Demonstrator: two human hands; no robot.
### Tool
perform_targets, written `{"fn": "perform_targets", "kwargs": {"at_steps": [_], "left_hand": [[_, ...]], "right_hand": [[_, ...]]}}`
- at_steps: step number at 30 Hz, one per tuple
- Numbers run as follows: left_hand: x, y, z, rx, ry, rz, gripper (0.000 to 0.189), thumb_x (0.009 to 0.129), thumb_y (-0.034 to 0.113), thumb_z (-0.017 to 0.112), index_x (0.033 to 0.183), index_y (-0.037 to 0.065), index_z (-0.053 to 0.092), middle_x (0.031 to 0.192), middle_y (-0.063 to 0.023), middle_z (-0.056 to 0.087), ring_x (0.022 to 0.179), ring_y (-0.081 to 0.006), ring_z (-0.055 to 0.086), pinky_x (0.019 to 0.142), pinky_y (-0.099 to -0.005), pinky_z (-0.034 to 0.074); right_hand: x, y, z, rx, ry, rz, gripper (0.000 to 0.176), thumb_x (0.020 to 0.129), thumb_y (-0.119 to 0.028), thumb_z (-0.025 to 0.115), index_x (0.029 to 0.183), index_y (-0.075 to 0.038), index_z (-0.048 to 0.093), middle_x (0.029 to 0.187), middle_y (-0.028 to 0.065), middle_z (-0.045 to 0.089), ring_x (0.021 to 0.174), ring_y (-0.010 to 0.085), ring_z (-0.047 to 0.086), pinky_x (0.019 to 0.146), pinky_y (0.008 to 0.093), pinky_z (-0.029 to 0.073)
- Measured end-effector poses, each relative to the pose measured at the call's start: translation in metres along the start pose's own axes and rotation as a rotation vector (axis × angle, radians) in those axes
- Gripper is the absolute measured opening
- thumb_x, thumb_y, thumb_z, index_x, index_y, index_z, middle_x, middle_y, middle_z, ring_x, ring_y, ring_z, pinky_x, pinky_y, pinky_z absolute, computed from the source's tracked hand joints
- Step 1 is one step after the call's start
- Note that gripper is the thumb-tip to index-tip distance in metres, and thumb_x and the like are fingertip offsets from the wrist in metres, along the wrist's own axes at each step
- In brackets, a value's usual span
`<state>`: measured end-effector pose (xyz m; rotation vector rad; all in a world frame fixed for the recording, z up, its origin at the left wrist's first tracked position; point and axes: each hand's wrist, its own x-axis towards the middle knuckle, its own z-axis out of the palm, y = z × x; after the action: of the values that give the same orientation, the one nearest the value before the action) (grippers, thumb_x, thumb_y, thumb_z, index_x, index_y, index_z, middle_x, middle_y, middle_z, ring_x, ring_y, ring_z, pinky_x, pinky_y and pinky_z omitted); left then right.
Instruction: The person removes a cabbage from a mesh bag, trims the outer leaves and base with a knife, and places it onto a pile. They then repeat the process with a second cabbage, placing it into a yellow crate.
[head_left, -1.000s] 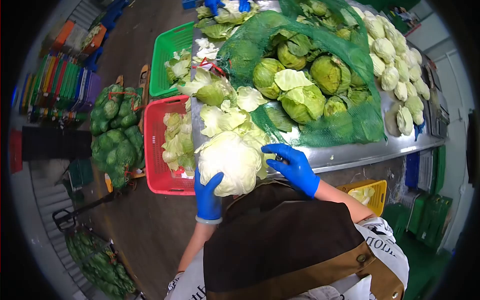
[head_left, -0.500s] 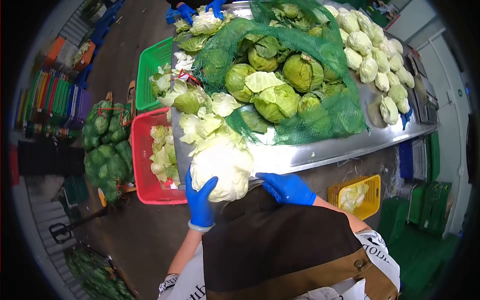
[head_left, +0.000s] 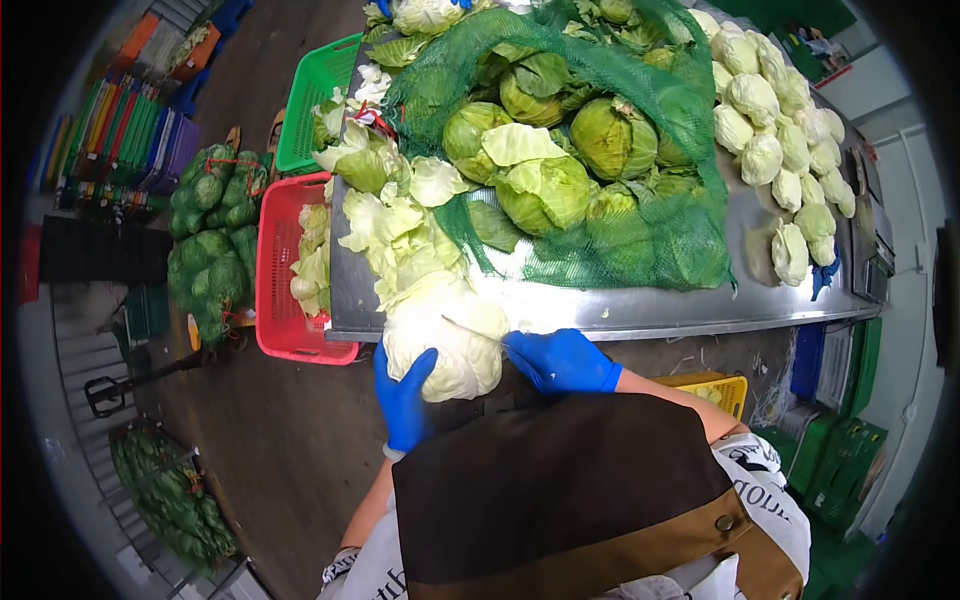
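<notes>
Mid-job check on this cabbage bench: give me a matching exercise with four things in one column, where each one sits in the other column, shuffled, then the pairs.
Things
1. red crate
2. yellow crate
3. green net sack
4. knife

Places
A. in the right hand, blade on the pale cabbage held by the left hand
B. on the steel table, filled with cabbages
C. on the floor left of the table, holding loose leaves
D. below the table's near edge, to the right

Pairs: 1-C, 2-D, 3-B, 4-A
</notes>
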<state>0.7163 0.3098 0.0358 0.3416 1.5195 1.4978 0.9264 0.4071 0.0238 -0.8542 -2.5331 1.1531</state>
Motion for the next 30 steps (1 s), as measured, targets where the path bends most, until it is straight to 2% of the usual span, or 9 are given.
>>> {"fn": "perform_targets", "kwargs": {"at_steps": [3, 6, 9, 12, 15, 18, 22, 25, 30], "left_hand": [[-0.005, -0.004, 0.001, -0.006, 0.025, -0.045, 0.054, 0.081, 0.003, 0.068, 0.13, -0.001, 0.045, 0.123, -0.0105, 0.054, 0.111, -0.018, 0.053, 0.096, -0.0319, 0.043], [-0.001, -0.01, -0.005, -0.03, 0.042, -0.062, 0.053, 0.082, 0.004, 0.068, 0.13, -0.001, 0.046, 0.123, -0.0102, 0.055, 0.111, -0.0179, 0.053, 0.095, -0.0319, 0.043], [0.001, -0.01, -0.01, -0.059, 0.053, -0.056, 0.052, 0.082, 0.004, 0.068, 0.129, -0.001, 0.046, 0.122, -0.0099, 0.055, 0.111, -0.0179, 0.053, 0.095, -0.032, 0.043], [0.005, -0.011, -0.016, -0.07, 0.055, -0.047, 0.051, 0.083, 0.005, 0.067, 0.129, -0.001, 0.046, 0.122, -0.0097, 0.055, 0.111, -0.0179, 0.053, 0.095, -0.0321, 0.043], [0.01, -0.007, -0.018, -0.087, 0.057, -0.053, 0.05, 0.083, 0.004, 0.067, 0.129, -0.001, 0.046, 0.122, -0.0096, 0.055, 0.11, -0.0178, 0.054, 0.095, -0.032, 0.043], [0.011, -0.002, -0.016, -0.102, 0.054, -0.073, 0.049, 0.083, 0.004, 0.067, 0.128, 0.0, 0.047, 0.121, -0.0092, 0.056, 0.11, -0.0176, 0.054, 0.095, -0.0319, 0.043], [0.009, -0.005, -0.021, -0.087, 0.002, -0.077, 0.049, 0.082, 0.003, 0.067, 0.126, 0.0, 0.048, 0.119, -0.0085, 0.056, 0.109, -0.0173, 0.054, 0.095, -0.0319, 0.043], [0.016, -0.002, -0.025, -0.116, 0.033, -0.07, 0.05, 0.081, 0.002, 0.068, 0.127, 0.0, 0.047, 0.118, -0.0081, 0.056, 0.109, -0.017, 0.054, 0.095, -0.0317, 0.043], [0.014, 0.002, -0.023, -0.065, 0.034, -0.025, 0.053, 0.081, 0.003, 0.069, 0.128, 0.0, 0.045, 0.121, -0.0083, 0.054, 0.11, -0.0167, 0.053, 0.095, -0.0314, 0.042]], "right_hand": [[-0.001, 0.005, 0.0, -0.083, -0.135, 0.075, 0.025, 0.09, -0.021, 0.057, 0.111, -0.009, 0.057, 0.073, 0.0163, 0.063, 0.061, 0.0343, 0.063, 0.052, 0.0422, 0.049], [-0.006, 0.007, -0.004, -0.109, -0.129, 0.025, 0.026, 0.09, -0.021, 0.057, 0.112, -0.008, 0.057, 0.071, 0.0163, 0.063, 0.059, 0.0335, 0.062, 0.05, 0.0414, 0.049], [-0.005, 0.002, -0.003, -0.09, -0.077, 0.005, 0.019, 0.086, -0.013, 0.054, 0.103, -0.008, 0.052, 0.069, 0.0134, 0.06, 0.054, 0.032, 0.06, 0.044, 0.0417, 0.045], [0.003, 0.002, 0.002, -0.183, -0.06, -0.024, 0.023, 0.083, -0.013, 0.055, 0.105, -0.007, 0.053, 0.071, 0.013, 0.06, 0.055, 0.0302, 0.061, 0.044, 0.0406, 0.047], [0.012, -0.015, -0.005, -0.433, -0.05, 0.036, 0.025, 0.081, -0.013, 0.057, 0.104, -0.006, 0.052, 0.074, 0.0136, 0.06, 0.056, 0.0302, 0.061, 0.045, 0.0402, 0.048], [0.018, -0.018, -0.003, -0.564, -0.062, 0.067, 0.035, 0.083, -0.012, 0.056, 0.117, -0.003, 0.052, 0.079, 0.0135, 0.059, 0.06, 0.0294, 0.062, 0.047, 0.0402, 0.048], [0.042, 0.019, -0.021, -0.276, 0.364, 0.229, 0.022, 0.087, -0.012, 0.059, 0.107, -0.004, 0.06, 0.082, 0.0177, 0.066, 0.065, 0.0365, 0.062, 0.056, 0.0429, 0.05], [0.032, -0.005, -0.017, -0.085, 0.12, 0.002, 0.021, 0.09, -0.016, 0.058, 0.108, -0.007, 0.062, 0.081, 0.0174, 0.066, 0.065, 0.0363, 0.063, 0.057, 0.0427, 0.051], [0.027, -0.015, -0.004, -0.16, -0.054, 0.032, 0.016, 0.09, -0.023, 0.057, 0.1, -0.011, 0.059, 0.074, 0.0135, 0.064, 0.059, 0.0342, 0.062, 0.05, 0.0428, 0.049]]}}
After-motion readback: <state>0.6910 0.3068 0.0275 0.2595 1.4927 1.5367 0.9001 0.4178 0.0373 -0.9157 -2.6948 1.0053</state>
